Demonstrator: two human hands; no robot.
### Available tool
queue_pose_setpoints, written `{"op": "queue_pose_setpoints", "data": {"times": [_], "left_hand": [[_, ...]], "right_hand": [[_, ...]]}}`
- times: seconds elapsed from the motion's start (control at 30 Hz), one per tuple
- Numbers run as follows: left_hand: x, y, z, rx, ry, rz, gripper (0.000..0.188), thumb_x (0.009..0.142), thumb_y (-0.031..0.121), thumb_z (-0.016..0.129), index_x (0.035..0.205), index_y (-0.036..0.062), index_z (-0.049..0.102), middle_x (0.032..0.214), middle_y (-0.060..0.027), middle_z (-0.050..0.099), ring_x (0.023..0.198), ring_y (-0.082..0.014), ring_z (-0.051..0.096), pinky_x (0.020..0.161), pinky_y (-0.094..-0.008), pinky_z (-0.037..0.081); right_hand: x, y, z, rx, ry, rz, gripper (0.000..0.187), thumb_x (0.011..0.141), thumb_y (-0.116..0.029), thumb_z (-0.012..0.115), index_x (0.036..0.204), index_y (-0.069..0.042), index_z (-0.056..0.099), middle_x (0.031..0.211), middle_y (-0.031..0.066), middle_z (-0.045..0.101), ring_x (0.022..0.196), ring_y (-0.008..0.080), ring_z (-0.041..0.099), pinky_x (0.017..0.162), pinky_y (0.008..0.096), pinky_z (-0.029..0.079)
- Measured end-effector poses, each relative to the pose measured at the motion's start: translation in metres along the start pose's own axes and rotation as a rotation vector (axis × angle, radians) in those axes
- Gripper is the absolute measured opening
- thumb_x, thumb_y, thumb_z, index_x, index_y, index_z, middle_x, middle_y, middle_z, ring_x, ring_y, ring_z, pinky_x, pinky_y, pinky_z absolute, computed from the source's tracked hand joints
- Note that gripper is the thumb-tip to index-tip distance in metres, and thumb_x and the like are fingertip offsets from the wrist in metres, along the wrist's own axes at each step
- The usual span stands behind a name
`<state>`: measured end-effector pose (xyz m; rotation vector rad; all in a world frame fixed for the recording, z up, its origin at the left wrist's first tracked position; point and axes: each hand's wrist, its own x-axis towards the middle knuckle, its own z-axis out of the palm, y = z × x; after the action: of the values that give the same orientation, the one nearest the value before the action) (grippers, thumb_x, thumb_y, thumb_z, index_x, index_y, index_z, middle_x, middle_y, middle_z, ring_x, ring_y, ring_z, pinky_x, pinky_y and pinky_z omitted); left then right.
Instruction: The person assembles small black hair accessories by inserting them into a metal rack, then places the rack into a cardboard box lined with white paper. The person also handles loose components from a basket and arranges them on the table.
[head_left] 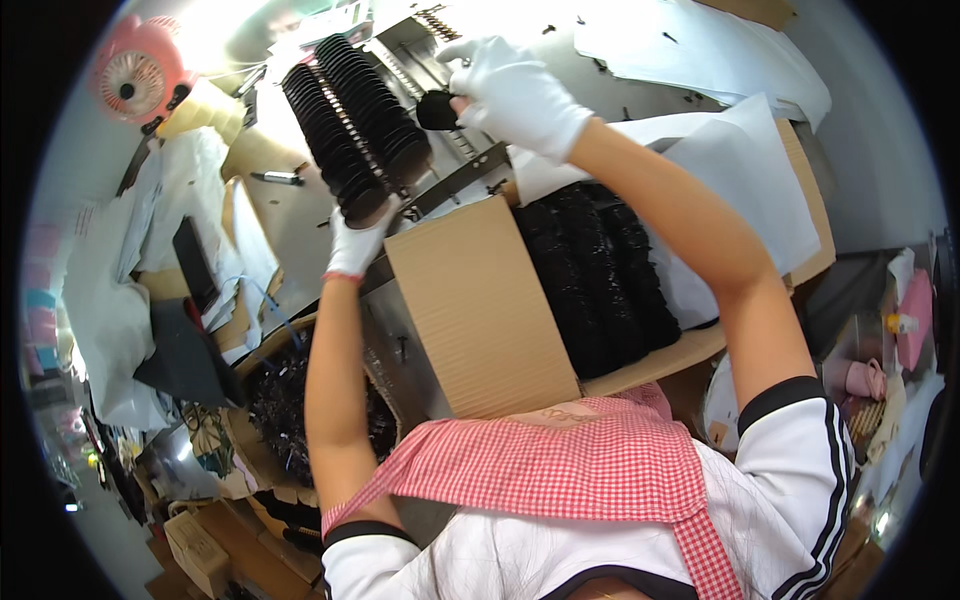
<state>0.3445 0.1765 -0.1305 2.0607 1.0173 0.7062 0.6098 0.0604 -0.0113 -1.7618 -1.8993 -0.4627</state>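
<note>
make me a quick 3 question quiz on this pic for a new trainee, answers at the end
1. True or false: the left hand and the right hand both wear white gloves.
2. Which hand is at the near end of the two rows of black pieces?
3. What colour is the fan at the far left of the bench?
A green
B pink
C blue

Key: 1 true; 2 the left hand; 3 B

Blk discs (372, 108), wht gloves (525, 100), red/wht chk apron (560, 465), pink fan (140, 75)
</note>
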Motion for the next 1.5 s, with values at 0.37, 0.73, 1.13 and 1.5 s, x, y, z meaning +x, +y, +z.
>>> {"op": "queue_pose_setpoints", "data": {"times": [0.37,0.73,1.13,1.5], "left_hand": [[-0.041,0.032,-0.081,0.095,0.077,0.092,0.059,0.091,0.013,0.065,0.143,0.0003,0.041,0.141,-0.0154,0.049,0.133,-0.0253,0.045,0.113,-0.0368,0.033],[-0.022,0.071,-0.065,0.248,-0.015,0.042,0.051,0.09,0.026,0.071,0.133,0.0026,0.054,0.146,-0.0221,0.041,0.133,-0.0265,0.045,0.112,-0.0354,0.034],[-0.009,0.084,-0.061,0.316,-0.026,-0.018,0.055,0.084,0.025,0.076,0.126,-0.002,0.054,0.123,-0.0171,0.055,0.106,-0.0235,0.06,0.094,-0.0337,0.048],[-0.005,0.086,-0.075,0.516,0.051,0.099,0.067,0.081,0.028,0.079,0.135,-0.0011,0.05,0.13,-0.0187,0.056,0.128,-0.0274,0.05,0.113,-0.0356,0.034]], "right_hand": [[-0.182,0.092,-0.061,-0.163,-0.318,0.153,0.004,0.084,-0.018,0.065,0.084,-0.015,0.063,0.079,0.0046,0.063,0.076,0.0237,0.065,0.067,0.0366,0.054],[-0.191,0.078,-0.02,-0.104,-0.458,0.155,0.033,0.08,-0.038,0.073,0.091,-0.007,0.068,0.086,0.0109,0.066,0.09,0.0306,0.066,0.077,0.0421,0.055],[-0.193,0.106,-0.015,0.155,-0.646,0.061,0.032,0.086,-0.032,0.07,0.105,-0.006,0.066,0.094,0.0172,0.069,0.09,0.0358,0.067,0.08,0.0442,0.053],[-0.209,0.086,-0.021,-0.193,-0.529,-0.065,0.044,0.088,-0.04,0.066,0.111,-0.002,0.064,0.097,0.012,0.063,0.099,0.0307,0.058,0.092,0.0386,0.045]]}}
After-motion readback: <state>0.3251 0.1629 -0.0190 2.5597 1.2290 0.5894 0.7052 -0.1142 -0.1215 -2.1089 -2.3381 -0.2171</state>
